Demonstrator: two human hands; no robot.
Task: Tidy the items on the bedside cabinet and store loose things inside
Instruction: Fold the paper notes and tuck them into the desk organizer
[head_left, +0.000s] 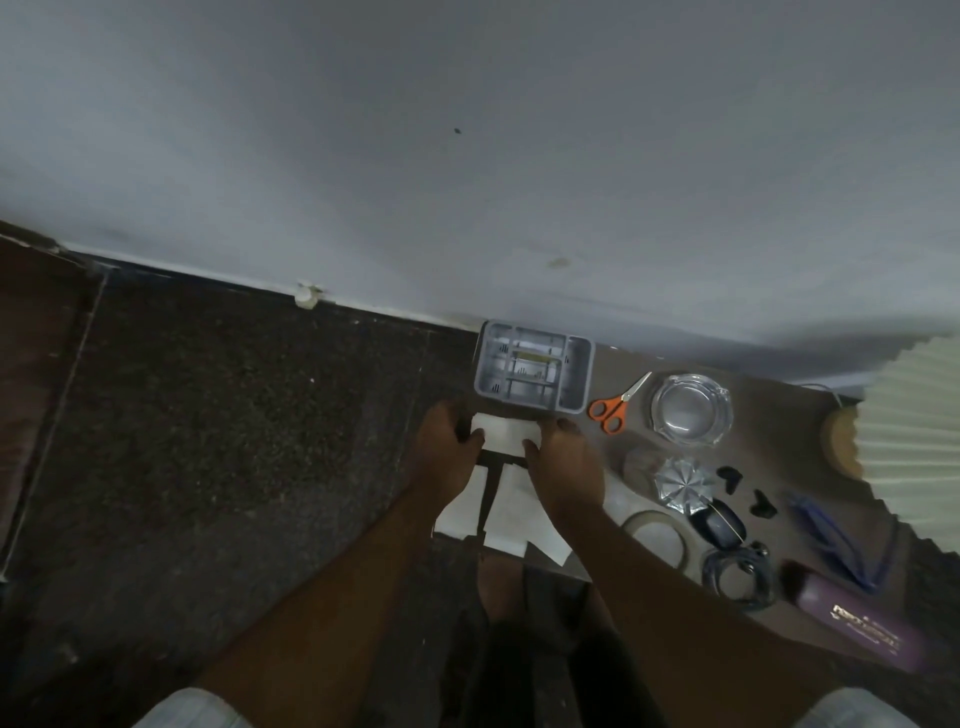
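Left grip (451, 441): pinching white paper's (501, 434) left edge.
Right grip (563, 457): pinching its right edge.
Paper: bench's (769, 415) near-left corner, beside grey organiser (535, 366).
Risk: uneven pull probably tearing paper.

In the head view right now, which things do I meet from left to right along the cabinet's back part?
Grey organizer tray → orange-handled scissors → clear glass ashtray → round tan object, partly hidden at the right.
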